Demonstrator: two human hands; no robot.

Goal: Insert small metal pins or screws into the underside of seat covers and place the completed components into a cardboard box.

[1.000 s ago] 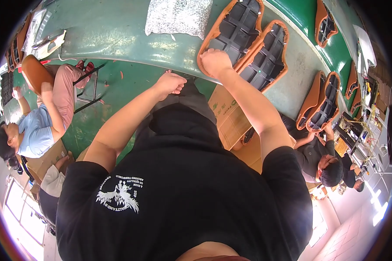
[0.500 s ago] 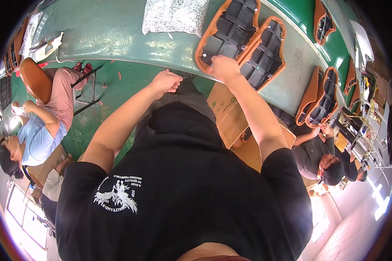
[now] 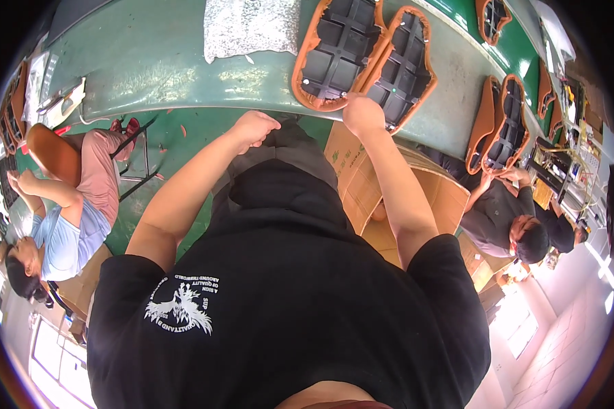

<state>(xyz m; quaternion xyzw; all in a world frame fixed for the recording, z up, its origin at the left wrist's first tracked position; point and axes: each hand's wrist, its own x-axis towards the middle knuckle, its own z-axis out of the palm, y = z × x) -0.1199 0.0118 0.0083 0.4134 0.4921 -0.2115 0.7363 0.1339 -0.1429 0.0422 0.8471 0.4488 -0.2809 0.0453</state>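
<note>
Two long padded panels lie at the near edge of the green table [image 3: 157, 82], their black ribbed plastic undersides facing up and brown leather-like covers wrapped round the rims: a left panel [image 3: 341, 54] and a right panel [image 3: 399, 71]. My right hand [image 3: 363, 116] is closed at the near ends of the panels, by the left one's rim. Its fingertips are hidden, and I cannot make out what they grip. My left hand [image 3: 254, 129] is held in a pinch in front of the table edge, above my lap; anything between its fingertips is too small to make out.
A silvery-white speckled bag [image 3: 251, 27] lies on the table, left of the panels. Open cardboard boxes [image 3: 361, 170] stand beside my right leg. At right, a co-worker in dark clothes [image 3: 501, 215] handles similar panels [image 3: 506, 126]. Another person in light blue [image 3: 75, 221] sits at left.
My right hand has shifted from inside the left panel's rim to the near ends of both panels. My left hand stays pinched, nearly in place. The view has shifted slightly.
</note>
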